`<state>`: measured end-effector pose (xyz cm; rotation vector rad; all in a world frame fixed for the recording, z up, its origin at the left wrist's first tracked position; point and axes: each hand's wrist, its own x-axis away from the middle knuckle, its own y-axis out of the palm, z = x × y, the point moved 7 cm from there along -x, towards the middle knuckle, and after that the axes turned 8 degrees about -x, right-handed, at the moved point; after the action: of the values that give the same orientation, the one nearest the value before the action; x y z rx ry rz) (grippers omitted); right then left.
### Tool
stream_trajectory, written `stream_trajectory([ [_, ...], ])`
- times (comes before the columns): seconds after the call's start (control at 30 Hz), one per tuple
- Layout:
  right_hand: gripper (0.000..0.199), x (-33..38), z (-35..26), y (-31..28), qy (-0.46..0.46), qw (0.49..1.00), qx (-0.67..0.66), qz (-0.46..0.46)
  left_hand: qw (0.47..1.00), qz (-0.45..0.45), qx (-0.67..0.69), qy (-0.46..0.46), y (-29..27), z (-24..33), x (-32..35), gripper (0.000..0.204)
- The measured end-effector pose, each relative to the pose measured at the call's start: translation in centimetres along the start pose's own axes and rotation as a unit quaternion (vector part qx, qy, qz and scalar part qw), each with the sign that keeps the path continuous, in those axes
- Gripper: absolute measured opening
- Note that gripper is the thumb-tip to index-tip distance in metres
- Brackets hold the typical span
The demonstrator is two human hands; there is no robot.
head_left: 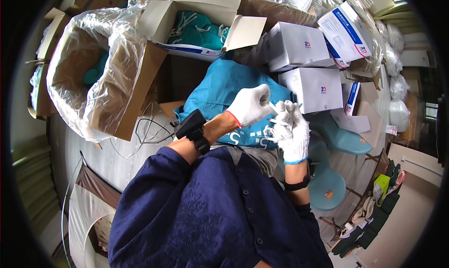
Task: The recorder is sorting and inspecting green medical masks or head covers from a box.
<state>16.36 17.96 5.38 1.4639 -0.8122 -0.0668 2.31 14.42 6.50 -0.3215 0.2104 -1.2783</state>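
Both my hands wear white knitted gloves above a teal cloth (213,88) spread over my lap. My left hand (250,107), in a red-cuffed glove, is closed in a pinch; what sits between its fingertips is too small to make out. Close beside it, my right hand (293,135), in a blue-cuffed glove, has its fingers curled around a bunch of thin white strips (280,121). Some strip ends stick out toward the left hand. Beyond the cloth, an open white carton (194,52) holds teal face masks (199,29) with white straps.
A large brown carton lined with clear plastic (128,76) stands at the left. White boxes (313,88) are stacked at the right, with a blue-striped box (345,29) on top. Light-blue stools (325,186) stand at my right. A black cable (152,137) lies at my left.
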Motion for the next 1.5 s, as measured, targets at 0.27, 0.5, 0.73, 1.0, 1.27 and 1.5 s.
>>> stream_trajectory([
  [0.27,0.020,-0.2,-0.6,-1.8,-0.056,0.995,-0.033,0.082,0.998,-0.042,-0.042,0.014,0.3,0.8,0.2,0.015],
  [0.5,0.026,0.0,-1.8,-1.3,-0.066,0.993,0.012,0.099,0.983,-0.072,-0.087,0.142,0.9,1.0,0.9,0.010],
  [0.73,0.029,-0.5,-2.8,1.4,-0.070,0.997,-0.001,-0.029,0.987,-0.095,-0.053,0.120,1.9,1.1,1.5,0.017],
  [1.0,0.029,-0.5,-3.1,1.1,-0.135,0.989,0.048,0.017,0.966,-0.132,0.204,0.091,1.5,1.5,0.8,0.040],
  [1.27,0.028,-0.2,-3.2,-0.4,-0.185,0.976,0.036,0.110,0.925,-0.141,0.339,-0.102,2.4,-0.4,1.2,0.024],
  [1.5,0.026,-0.3,-4.8,-0.4,-0.276,0.955,-0.049,0.092,0.939,0.058,0.292,-0.174,0.6,-3.4,0.6,0.017],
])
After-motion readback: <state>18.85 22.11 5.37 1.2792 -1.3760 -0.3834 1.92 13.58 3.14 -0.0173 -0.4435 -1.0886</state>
